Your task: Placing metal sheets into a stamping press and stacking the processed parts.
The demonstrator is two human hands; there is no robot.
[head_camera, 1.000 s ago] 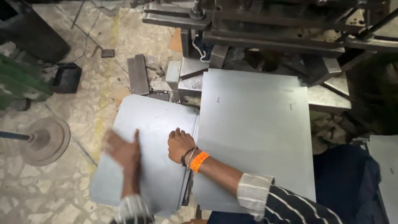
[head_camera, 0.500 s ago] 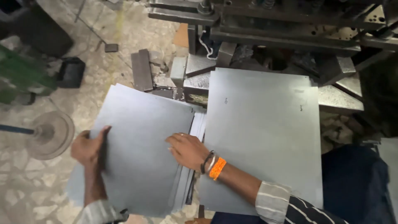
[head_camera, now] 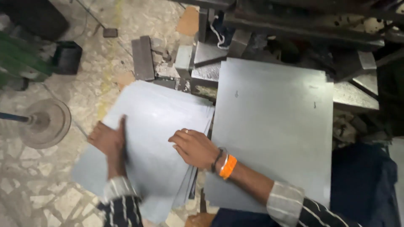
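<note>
Pale grey metal sheets (head_camera: 155, 138), orange wristband (head_camera: 228, 167), dark white-striped sleeves (head_camera: 311, 210), perhaps green machine (head_camera: 21, 59)

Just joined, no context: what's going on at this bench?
A person is working a stack of grey metal sheets. The left hand grips the top sheet's left edge, while the right hand, with an orange wristband, lies flat on its right side. The top sheet sits skewed on the stack. A second large sheet lies flat to the right, in front of a dark machine frame.
</note>
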